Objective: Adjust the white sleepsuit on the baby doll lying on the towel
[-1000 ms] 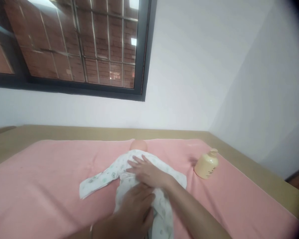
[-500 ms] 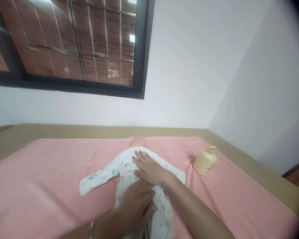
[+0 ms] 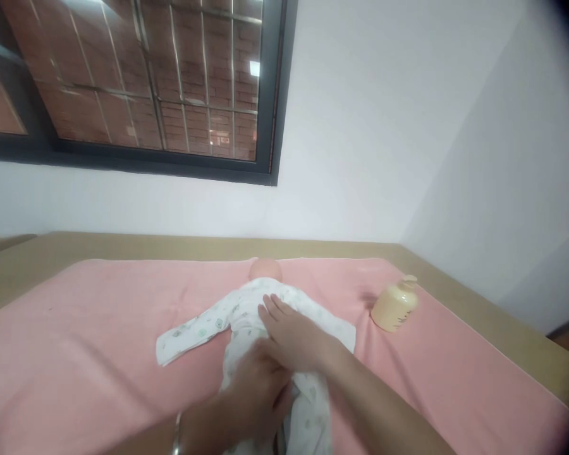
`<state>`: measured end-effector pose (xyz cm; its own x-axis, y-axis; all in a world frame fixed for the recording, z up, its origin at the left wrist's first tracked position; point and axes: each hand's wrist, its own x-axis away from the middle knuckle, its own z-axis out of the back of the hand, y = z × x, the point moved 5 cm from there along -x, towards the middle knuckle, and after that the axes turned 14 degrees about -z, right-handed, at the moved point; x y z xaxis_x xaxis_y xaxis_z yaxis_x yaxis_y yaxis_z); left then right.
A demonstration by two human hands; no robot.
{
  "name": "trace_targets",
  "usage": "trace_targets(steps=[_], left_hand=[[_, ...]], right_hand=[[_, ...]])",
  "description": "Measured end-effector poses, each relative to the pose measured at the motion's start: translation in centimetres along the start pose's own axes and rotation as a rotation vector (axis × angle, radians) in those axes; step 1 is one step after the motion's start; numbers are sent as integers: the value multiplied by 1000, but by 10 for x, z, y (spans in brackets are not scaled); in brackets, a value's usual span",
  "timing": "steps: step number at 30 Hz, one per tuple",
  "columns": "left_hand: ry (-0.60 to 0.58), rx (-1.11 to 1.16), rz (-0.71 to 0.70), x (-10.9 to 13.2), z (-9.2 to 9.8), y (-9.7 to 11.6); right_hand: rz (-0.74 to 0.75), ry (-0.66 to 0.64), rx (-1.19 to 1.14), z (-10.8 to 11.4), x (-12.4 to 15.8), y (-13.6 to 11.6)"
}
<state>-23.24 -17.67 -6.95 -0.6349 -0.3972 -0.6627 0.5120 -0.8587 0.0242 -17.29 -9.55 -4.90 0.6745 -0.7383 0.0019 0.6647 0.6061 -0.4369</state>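
Observation:
A baby doll in a white printed outfit [image 3: 247, 322] lies on the pink blanket, its bald round head [image 3: 265, 270] at the far end. One long sleeve stretches out to the left. My right hand [image 3: 291, 332] rests flat across the chest of the outfit, fingers extended. Just below and touching it, my left hand [image 3: 258, 385] is curled closed over the front of the outfit, blurred by motion. It seems to grip the cloth there, though its fingertips are hidden. Below the hands the fabric is bunched, with a dark gap near the bottom edge.
A cream pump bottle [image 3: 394, 308] stands tilted in view on the right of the pink blanket [image 3: 99, 316]. Around the blanket runs a tan padded border [image 3: 171, 248] against the white wall [image 3: 360, 126]. A dark-framed barred window [image 3: 171, 165] is above on the left.
My right hand has slid slightly down the chest, its fingers closer together, and now overlaps my left hand more. The view has shifted a little; the doll and bottle lie as before.

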Motion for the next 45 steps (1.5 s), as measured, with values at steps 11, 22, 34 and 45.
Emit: trace_targets(steps=[11, 22, 34, 45], left_hand=[[14, -35, 17, 5, -2, -2], [-76, -29, 54, 3, -5, -2], [-23, -79, 28, 5, -8, -2], [-58, -36, 55, 0, -5, -2]], right_hand=[[-147, -9, -78, -8, -15, 1], [-253, -47, -142, -11, -8, -1], [-1, -23, 151, 1, -7, -6], [154, 36, 226, -2, -22, -10]])
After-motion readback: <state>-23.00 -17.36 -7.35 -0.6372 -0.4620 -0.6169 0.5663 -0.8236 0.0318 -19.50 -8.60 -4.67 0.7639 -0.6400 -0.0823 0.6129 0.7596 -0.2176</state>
